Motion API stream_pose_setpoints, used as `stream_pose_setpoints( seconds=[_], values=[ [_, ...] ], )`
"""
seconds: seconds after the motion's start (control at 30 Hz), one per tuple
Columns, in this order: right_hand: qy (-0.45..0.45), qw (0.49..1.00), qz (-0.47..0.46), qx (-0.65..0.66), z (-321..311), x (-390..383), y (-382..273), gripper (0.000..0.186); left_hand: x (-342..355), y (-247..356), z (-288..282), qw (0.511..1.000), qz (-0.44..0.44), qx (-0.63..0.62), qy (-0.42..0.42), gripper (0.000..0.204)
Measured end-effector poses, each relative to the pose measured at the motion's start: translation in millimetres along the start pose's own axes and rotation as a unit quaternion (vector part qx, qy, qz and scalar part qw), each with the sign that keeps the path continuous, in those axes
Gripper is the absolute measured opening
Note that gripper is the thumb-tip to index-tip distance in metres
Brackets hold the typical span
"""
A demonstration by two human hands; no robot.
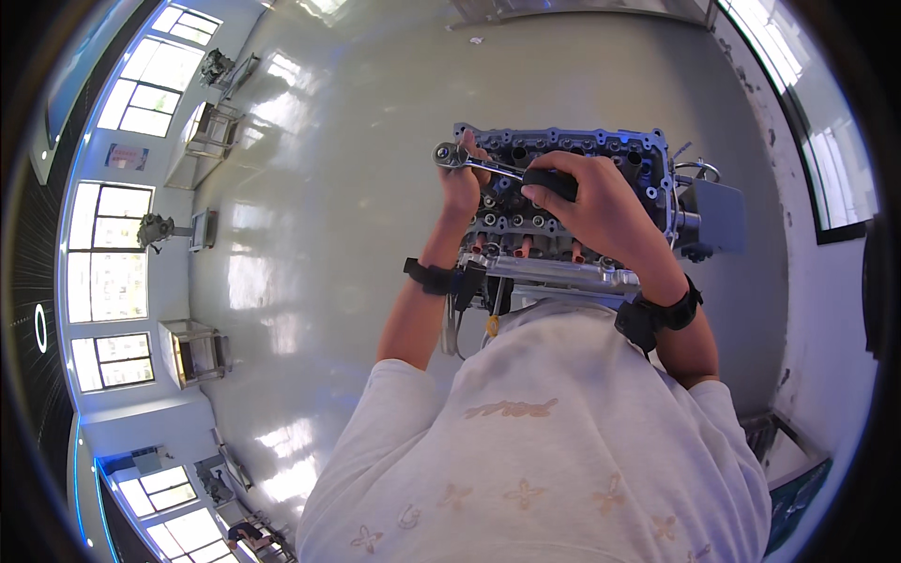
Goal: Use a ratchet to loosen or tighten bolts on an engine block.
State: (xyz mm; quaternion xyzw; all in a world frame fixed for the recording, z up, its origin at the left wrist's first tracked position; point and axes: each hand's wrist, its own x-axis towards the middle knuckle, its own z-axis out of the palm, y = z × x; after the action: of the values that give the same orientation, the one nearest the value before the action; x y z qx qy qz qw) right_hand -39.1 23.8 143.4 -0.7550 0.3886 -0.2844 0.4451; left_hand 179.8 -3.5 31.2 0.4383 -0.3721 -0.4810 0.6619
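Note:
My right hand (pixel 601 202) is closed round the black handle of a ratchet wrench (pixel 502 169). The wrench's shiny round head points to the left, over the left end of an engine's cylinder head (pixel 648 141). Just beneath that round head, my left hand (pixel 460 188) has its fingers curled at the wrench's neck. The wrench partly covers those fingers, and whatever sits under the ratchet head is hidden. Bolts, round bores and several orange-brown parts (pixel 523 247) show along the engine's top and near side.
A grey box-shaped unit (pixel 718 216) and a curved metal pipe (pixel 699 169) stick out at the engine's right. Cables hang near my left wrist. Along the left wall stand workbenches (pixel 192 352) and an engine on a stand (pixel 158 230). A white wall (pixel 835 310) rises at the right.

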Motion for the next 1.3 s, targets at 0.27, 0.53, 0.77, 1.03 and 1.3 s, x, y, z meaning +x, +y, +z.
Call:
stream_pose_setpoints(
  seconds=[0.27,0.53,0.77,1.03,1.3],
  values=[
    [0.029,0.999,0.007,0.014,16,-4,2,0.024,0,-20,6,0.997,0.06,-0.035,0.028,0.03],
    [0.045,0.994,0.071,-0.064,45,-27,-30,0.024,-4,-36,-2,0.987,0.114,-0.104,-0.036,0.025],
    [-0.057,0.978,0.196,-0.037,72,-50,-37,0.024,-28,-34,5,0.992,0.118,-0.006,-0.033,0.036],
    [-0.145,0.957,0.249,0.013,70,-36,-43,0.033,-32,-27,-1,0.976,0.144,0.154,-0.053,0.03],
    [-0.173,0.975,0.001,-0.14,68,33,-18,0.036,-30,-68,2,0.985,-0.001,-0.166,0.056,0.019]
  ],
)
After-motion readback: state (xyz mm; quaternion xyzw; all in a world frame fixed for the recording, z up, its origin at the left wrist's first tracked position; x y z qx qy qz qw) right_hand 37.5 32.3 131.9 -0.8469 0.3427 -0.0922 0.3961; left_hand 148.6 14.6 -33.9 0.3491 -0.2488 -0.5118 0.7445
